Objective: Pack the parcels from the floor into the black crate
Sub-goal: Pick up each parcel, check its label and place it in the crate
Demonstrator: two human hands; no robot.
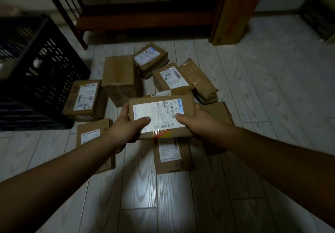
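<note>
I hold a brown cardboard parcel [161, 105] with a white shipping label above the floor. My left hand [126, 127] grips its left end, thumb on the label. My right hand [195, 122] grips its right end, thumb on top. Several more cardboard parcels lie on the pale floor around and beneath it, among them a tall one [119, 76], a labelled one [85, 98] beside the crate and one [170, 156] below my hands. The black lattice crate [41, 69] stands at the left; its inside is too dark to make out.
A dark wooden bench or shelf frame [145, 20] runs along the back, with a thick wooden post [233, 11] to its right. Pale plank flooring [272, 80] stretches to the right and in front of me. A dark object [319, 22] sits at the far right.
</note>
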